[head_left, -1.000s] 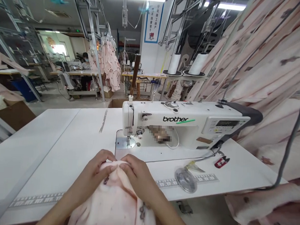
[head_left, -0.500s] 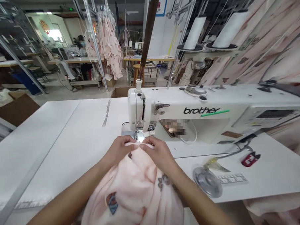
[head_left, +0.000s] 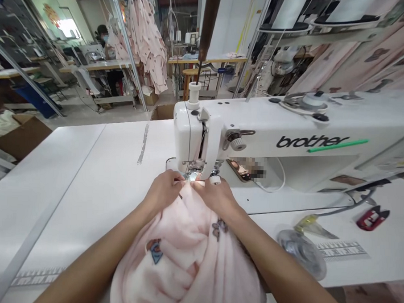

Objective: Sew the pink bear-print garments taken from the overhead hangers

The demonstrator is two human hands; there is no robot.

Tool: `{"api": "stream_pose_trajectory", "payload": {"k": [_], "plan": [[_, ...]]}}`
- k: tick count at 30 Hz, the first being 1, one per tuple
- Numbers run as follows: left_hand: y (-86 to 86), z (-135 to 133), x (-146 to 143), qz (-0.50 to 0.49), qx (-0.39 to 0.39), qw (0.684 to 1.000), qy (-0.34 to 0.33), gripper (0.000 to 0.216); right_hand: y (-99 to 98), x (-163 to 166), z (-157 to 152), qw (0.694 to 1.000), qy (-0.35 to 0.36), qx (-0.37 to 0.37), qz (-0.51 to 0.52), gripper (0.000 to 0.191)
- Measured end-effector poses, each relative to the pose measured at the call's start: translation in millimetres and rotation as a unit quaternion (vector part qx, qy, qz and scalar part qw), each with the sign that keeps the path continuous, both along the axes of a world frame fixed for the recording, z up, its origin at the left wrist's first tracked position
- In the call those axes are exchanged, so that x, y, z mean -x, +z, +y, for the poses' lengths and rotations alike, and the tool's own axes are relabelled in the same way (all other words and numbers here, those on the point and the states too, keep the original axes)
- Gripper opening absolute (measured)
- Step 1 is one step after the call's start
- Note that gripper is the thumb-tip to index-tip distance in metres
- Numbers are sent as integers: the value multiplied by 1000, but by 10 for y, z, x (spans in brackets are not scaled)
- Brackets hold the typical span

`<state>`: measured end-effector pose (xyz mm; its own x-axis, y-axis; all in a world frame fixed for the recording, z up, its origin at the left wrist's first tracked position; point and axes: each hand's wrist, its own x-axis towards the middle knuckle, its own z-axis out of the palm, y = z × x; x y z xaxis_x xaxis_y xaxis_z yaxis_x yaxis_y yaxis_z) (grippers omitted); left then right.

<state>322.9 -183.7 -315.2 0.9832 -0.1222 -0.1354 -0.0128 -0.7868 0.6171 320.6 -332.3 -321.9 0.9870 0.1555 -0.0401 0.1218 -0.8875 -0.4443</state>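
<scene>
Pale pink plush fabric (head_left: 184, 253) with small printed figures hangs in folds from the table edge toward me. Its upper edge lies at the needle area of a white Brother sewing machine (head_left: 256, 131). On the left of the needle, my left hand (head_left: 163, 190) pinches that edge between thumb and fingers. My right hand (head_left: 216, 194) grips the edge on the other side, its fingertips partly hidden behind the machine head. A small lamp lights the presser foot (head_left: 193, 175), whose details I cannot make out.
Right of my arm lie a clear round dish (head_left: 303, 254), a yellow-handled tool (head_left: 309, 223), a ruler (head_left: 343, 250) and red thread snips (head_left: 373, 218). A phone (head_left: 239, 170) rests under the machine arm. Thread cones (head_left: 290, 12) stand behind; pink garments (head_left: 148, 37) hang farther back.
Both hands have moved slightly forward with the fabric edge, closer under the needle. The view has shifted nearer, so the machine looks larger.
</scene>
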Motion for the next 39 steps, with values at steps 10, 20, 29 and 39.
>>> {"api": "stream_pose_trajectory", "payload": {"k": [10, 20, 29, 39], "plan": [[-9, -66, 4, -20, -32, 999, 29, 16, 15, 20, 0, 996, 24, 80, 3, 24], [-74, -56, -25, -34, -8, 999, 35, 14, -31, 16, 36, 994, 14, 104, -16, 23], [-100, -58, -34, -56, -35, 997, 38, 13, -185, -18, 40, 996, -20, 57, -60, 19], [-143, -79, -41, -91, -63, 993, 43, 11, -199, -32, 56, 995, -35, 51, -73, 20]]}}
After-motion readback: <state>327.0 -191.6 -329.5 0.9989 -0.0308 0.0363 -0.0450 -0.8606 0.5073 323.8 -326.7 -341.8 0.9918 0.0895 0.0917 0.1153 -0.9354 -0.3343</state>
